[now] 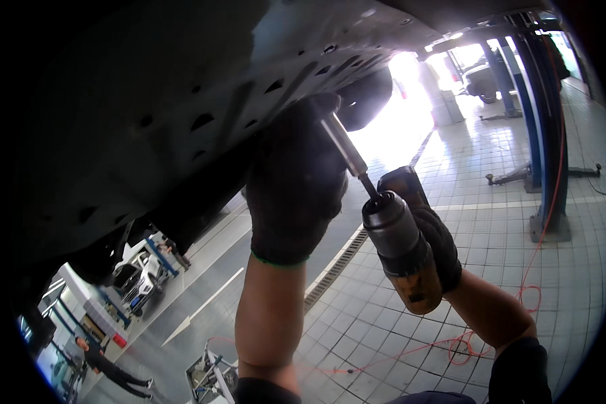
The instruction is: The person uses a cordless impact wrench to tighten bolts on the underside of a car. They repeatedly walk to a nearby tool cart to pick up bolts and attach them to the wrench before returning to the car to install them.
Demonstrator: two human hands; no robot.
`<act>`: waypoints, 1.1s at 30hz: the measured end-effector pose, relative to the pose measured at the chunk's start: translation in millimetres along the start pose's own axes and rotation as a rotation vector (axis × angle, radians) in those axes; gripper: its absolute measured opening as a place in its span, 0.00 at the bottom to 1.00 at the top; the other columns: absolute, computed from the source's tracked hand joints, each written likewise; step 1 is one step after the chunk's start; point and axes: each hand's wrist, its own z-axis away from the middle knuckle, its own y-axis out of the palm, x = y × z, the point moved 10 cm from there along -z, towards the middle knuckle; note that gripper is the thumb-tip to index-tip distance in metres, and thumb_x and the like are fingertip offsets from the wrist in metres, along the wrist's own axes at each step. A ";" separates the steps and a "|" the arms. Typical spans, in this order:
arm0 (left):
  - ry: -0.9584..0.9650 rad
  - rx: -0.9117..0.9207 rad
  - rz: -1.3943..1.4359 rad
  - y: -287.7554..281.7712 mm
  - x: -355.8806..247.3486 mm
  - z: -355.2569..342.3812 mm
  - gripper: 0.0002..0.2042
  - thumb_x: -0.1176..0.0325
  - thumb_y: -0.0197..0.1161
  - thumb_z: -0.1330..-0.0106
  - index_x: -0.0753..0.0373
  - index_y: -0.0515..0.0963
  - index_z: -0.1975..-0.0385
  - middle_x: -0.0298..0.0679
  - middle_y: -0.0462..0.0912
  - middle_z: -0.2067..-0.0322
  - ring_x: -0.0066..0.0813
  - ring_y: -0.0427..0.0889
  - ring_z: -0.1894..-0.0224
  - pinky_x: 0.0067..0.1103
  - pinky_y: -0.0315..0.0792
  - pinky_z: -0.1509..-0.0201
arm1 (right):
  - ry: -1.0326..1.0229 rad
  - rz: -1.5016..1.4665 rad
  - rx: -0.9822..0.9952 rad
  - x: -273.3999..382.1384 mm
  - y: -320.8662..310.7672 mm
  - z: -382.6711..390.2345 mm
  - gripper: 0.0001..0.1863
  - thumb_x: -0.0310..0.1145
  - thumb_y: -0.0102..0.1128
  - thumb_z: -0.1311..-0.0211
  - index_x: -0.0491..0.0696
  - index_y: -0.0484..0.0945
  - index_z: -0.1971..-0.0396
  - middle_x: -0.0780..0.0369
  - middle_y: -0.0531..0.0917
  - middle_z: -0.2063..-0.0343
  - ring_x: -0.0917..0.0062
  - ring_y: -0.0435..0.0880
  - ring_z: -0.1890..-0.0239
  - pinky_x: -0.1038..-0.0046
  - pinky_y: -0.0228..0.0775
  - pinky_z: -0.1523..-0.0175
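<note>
My right hand (pixel 439 242), in a dark glove, is wrapped around a cordless impact driver (pixel 397 236) with a worn yellow-brown rear housing. A dark shank joins the driver to a long silver socket (pixel 344 143), which points up and left toward the vehicle's underside (pixel 182 101). My left hand (pixel 296 182) wears a black glove with a green cuff edge. It is raised against the dark underside, its fingers curled beside the socket's upper end. Shadow hides what those fingers hold, if anything. The underside panel has several holes and slots.
Blue lift posts (pixel 545 135) stand at right with a low support arm (pixel 512 176). A red hose (pixel 461 347) loops over the tiled floor, crossed by a drain grate (pixel 343 262). A metal cart (pixel 211 374) stands lower left; farther left are a person (pixel 108 367) and a white car (pixel 141 279).
</note>
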 end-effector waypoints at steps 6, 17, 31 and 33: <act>0.009 -0.053 -0.121 8.1 -0.6 -62.0 0.15 0.79 0.66 0.43 0.61 0.81 0.55 0.44 0.84 0.54 0.41 0.85 0.56 0.31 0.81 0.52 | -0.073 -0.006 -0.100 -12.1 -32.2 -46.0 0.23 0.40 0.58 0.27 0.45 0.72 0.38 0.53 0.80 0.43 0.64 0.83 0.44 0.61 0.77 0.38; -0.245 -0.018 -0.052 16.1 44.8 -104.1 0.09 0.71 0.62 0.26 0.62 0.82 0.50 0.37 0.82 0.72 0.21 0.76 0.79 0.19 0.69 0.79 | -0.091 -0.227 -0.148 -2.6 -58.9 -88.7 0.26 0.37 0.67 0.31 0.47 0.72 0.38 0.59 0.80 0.49 0.71 0.84 0.49 0.69 0.79 0.46; -0.283 0.280 -0.221 8.3 20.9 -132.7 0.10 0.77 0.64 0.34 0.60 0.83 0.54 0.43 0.85 0.64 0.40 0.86 0.64 0.32 0.81 0.59 | 0.067 -0.544 -0.136 -21.8 -52.6 -94.5 0.28 0.39 0.74 0.43 0.48 0.78 0.42 0.57 0.84 0.53 0.62 0.82 0.50 0.59 0.74 0.44; -0.142 0.271 -0.357 13.0 4.2 -143.9 0.11 0.77 0.66 0.36 0.60 0.83 0.54 0.43 0.86 0.63 0.40 0.86 0.62 0.33 0.82 0.57 | 0.056 -0.616 -0.123 -28.9 -53.6 -95.9 0.29 0.40 0.74 0.42 0.48 0.77 0.42 0.57 0.83 0.52 0.61 0.82 0.48 0.58 0.74 0.42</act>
